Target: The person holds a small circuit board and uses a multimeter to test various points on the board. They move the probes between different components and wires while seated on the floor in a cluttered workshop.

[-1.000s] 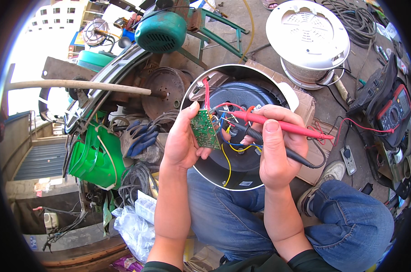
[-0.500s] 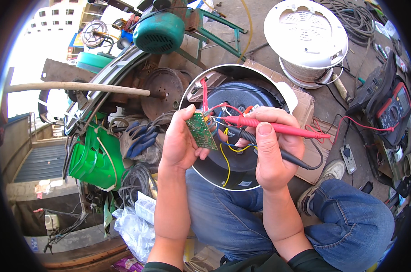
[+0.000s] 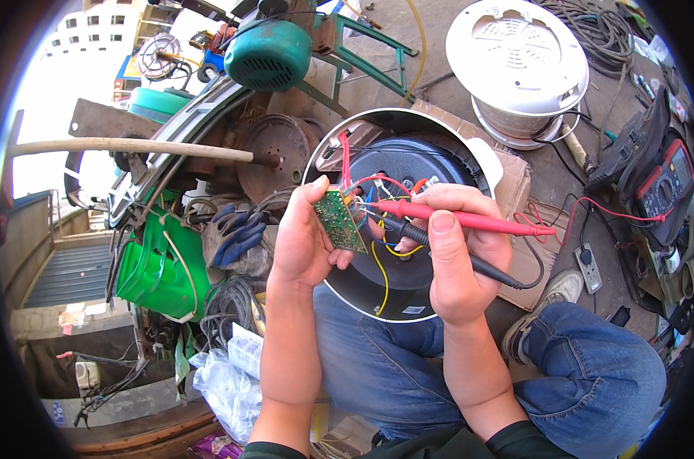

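My left hand (image 3: 302, 237) is closed on the edge of a green circuit board (image 3: 339, 222), held tilted above an open round appliance housing (image 3: 396, 306). Red, blue and yellow wires run from the board into the housing. Between the fingers of my right hand (image 3: 469, 260) are two multimeter probes, a red one (image 3: 469, 218) above a black one (image 3: 408, 227). Their tips point left at the board's right edge; whether they touch a contact is too small to tell. The red-framed multimeter (image 3: 666, 183) sits at the far right, joined by a red lead.
A white round appliance (image 3: 517, 61) stands at the back right. To the left are a green basket (image 3: 159, 268), blue-grey gloves (image 3: 236, 236) and a green motor (image 3: 269, 61). Cardboard (image 3: 534, 260) lies beside the housing, and a power strip (image 3: 588, 268) is near my shoe.
My right hand and both probes have shifted slightly left, bringing the tips closer to the board. The left hand and board have barely moved.
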Tool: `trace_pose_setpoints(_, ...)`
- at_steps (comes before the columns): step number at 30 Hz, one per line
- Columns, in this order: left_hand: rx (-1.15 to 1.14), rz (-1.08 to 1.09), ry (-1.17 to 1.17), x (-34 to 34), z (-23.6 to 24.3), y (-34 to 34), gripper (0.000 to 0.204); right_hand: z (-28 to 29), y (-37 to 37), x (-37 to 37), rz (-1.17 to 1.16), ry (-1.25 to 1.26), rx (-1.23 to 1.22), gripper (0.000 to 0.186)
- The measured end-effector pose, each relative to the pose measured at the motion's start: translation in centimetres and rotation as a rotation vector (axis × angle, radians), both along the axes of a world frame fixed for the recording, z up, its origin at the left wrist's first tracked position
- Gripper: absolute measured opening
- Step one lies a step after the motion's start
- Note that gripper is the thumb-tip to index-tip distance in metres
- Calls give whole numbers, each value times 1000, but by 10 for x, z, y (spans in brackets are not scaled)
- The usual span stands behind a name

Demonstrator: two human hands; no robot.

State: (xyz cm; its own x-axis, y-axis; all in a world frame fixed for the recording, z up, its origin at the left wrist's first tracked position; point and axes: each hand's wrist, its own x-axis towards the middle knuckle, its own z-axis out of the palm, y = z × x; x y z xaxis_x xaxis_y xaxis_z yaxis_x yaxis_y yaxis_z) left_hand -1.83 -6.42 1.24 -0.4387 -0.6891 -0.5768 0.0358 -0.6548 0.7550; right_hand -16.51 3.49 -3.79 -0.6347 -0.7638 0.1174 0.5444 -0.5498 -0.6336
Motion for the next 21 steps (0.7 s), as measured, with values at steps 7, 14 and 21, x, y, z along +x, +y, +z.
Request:
trace_pose_setpoints(7,-34,10,-45,-5,1,3,50,-1,0,-2,10,9,1,15)
trace_pose_setpoints(14,-45,-14,-90,-8,3,3,49,-4,1,-2,3,50,33,20)
trace_pose_setpoints(21,-54,-8,-117,-8,3,3,48,-7,-1,-3,-22,133,14,22)
